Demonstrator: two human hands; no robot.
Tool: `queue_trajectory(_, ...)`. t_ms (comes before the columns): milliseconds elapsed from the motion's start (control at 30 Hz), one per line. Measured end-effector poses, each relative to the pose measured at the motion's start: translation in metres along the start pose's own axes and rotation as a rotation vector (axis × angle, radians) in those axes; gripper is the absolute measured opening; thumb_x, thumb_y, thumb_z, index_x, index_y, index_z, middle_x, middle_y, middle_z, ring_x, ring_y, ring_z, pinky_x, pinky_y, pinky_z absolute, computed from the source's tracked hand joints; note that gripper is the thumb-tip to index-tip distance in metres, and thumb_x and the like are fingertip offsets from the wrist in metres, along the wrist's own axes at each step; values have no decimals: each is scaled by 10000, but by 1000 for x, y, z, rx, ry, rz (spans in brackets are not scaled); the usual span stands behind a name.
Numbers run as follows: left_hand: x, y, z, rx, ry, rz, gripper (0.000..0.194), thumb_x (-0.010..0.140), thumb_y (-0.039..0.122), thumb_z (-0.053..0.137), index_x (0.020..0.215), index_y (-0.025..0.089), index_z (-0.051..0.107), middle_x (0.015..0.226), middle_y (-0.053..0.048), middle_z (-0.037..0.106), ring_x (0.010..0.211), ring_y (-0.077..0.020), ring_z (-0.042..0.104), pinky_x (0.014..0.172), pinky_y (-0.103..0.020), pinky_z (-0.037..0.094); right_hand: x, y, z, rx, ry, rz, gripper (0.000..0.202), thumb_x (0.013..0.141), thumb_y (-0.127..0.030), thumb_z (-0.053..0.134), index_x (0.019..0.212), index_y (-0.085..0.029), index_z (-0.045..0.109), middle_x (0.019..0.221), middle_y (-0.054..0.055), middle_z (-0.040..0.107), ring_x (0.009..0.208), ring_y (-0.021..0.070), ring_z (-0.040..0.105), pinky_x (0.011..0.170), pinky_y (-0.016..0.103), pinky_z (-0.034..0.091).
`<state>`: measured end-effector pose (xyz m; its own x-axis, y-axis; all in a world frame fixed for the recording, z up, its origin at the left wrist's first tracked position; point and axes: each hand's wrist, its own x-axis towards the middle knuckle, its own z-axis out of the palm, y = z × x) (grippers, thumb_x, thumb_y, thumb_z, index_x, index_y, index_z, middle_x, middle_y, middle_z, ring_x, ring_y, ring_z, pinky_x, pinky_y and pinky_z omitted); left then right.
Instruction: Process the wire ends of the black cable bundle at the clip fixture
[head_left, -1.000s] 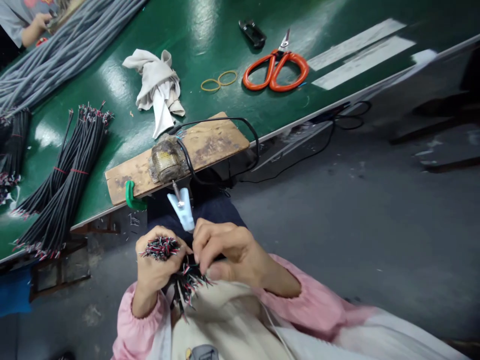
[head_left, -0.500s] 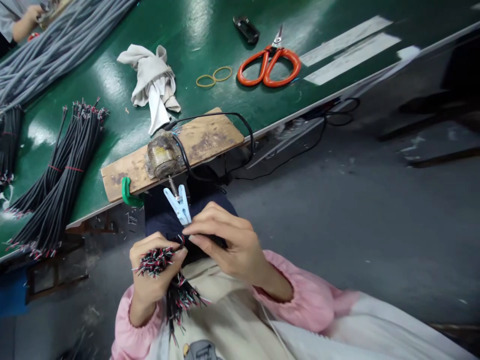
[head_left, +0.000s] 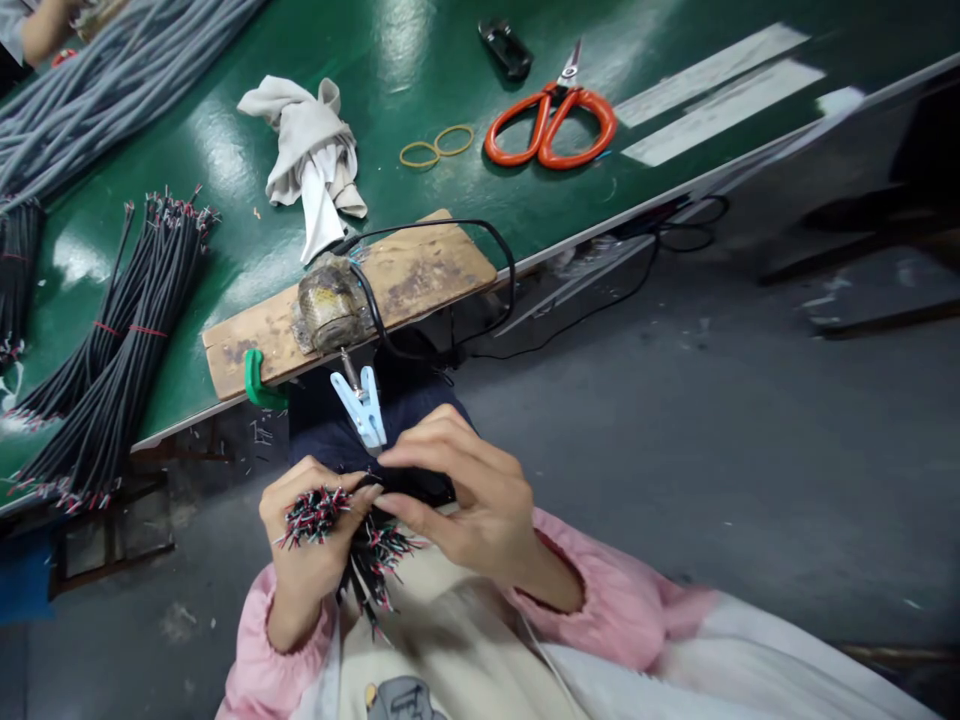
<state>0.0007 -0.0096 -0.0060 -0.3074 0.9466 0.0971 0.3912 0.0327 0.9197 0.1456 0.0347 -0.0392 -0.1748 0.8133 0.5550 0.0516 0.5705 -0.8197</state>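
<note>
My left hand (head_left: pixel 304 535) is wrapped round a bundle of thin black cables (head_left: pixel 315 515), whose stripped red, white and dark wire ends poke out beside the thumb. More cable ends (head_left: pixel 386 550) hang below that hand, in front of the apron. My right hand (head_left: pixel 461 495) is just to the right, thumb and forefinger apart, with the thumb tip close to the left thumb and a wire end. Right above its forefinger, a light blue clothes peg (head_left: pixel 361 405) sits on the shaft of a small motor (head_left: pixel 330 308), which is fixed to a wooden board (head_left: pixel 427 265).
Tied black cable bundles (head_left: pixel 142 320) and long grey cables (head_left: pixel 142 85) lie on the green table (head_left: pixel 240 270) at left. Beyond the board are a crumpled cloth (head_left: pixel 307 150), rubber bands (head_left: pixel 437 146), orange-handled scissors (head_left: pixel 551 125) and a green clamp (head_left: pixel 259 380). Another person's hand (head_left: pixel 45 35) shows top left.
My right thumb and forefinger have spread apart from near a wire end. The left hand keeps the cable bundle. The view has shifted slightly.
</note>
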Motion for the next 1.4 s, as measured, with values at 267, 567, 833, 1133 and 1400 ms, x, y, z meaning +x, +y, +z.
queue_trajectory(267, 6, 2, -3, 32, -130, -16, 69, 723, 238, 786, 665, 201, 775, 567, -14, 693, 482, -126, 604, 476, -219, 485, 7, 2, 3, 240, -6, 223, 122, 866, -217, 697, 749, -194, 722, 673, 42, 675, 645, 169, 575, 643, 339, 471)
queue_trajectory(567, 5, 3, -4, -78, -177, -56, 96, 722, 274, 821, 658, 213, 787, 595, -34, 729, 503, -149, 658, 492, -231, 525, 1, 29, 28, 1184, -146, 925, 442, 622, -524, 876, 628, -147, 645, 572, -44, 497, 527, 69, 402, 516, 222, 331)
queue_trajectory(833, 10, 16, -3, -63, -24, 73, 121, 658, 135, 837, 643, 238, 775, 599, 19, 731, 510, -117, 664, 500, -191, 538, 43, 31, 33, 1262, -186, 874, 503, 670, -639, 784, 741, -142, 745, 700, 32, 643, 648, 104, 542, 568, 215, 412)
queue_trajectory(1133, 19, 15, 2, -15, -19, -44, 67, 659, 179, 806, 621, 230, 785, 554, 5, 718, 454, -140, 650, 465, -218, 543, 51, 31, 38, 1365, -151, 928, 451, 602, -539, 875, 645, -122, 709, 609, -3, 614, 547, 71, 530, 505, 172, 415)
queue_trajectory(1400, 19, 15, 2, -53, -40, -52, 93, 676, 150, 786, 642, 237, 790, 553, 20, 713, 466, -114, 644, 474, -177, 518, 40, 38, 38, 1426, -233, 1013, 525, 727, -635, 748, 700, -113, 704, 622, 19, 616, 566, 81, 536, 528, 189, 397)
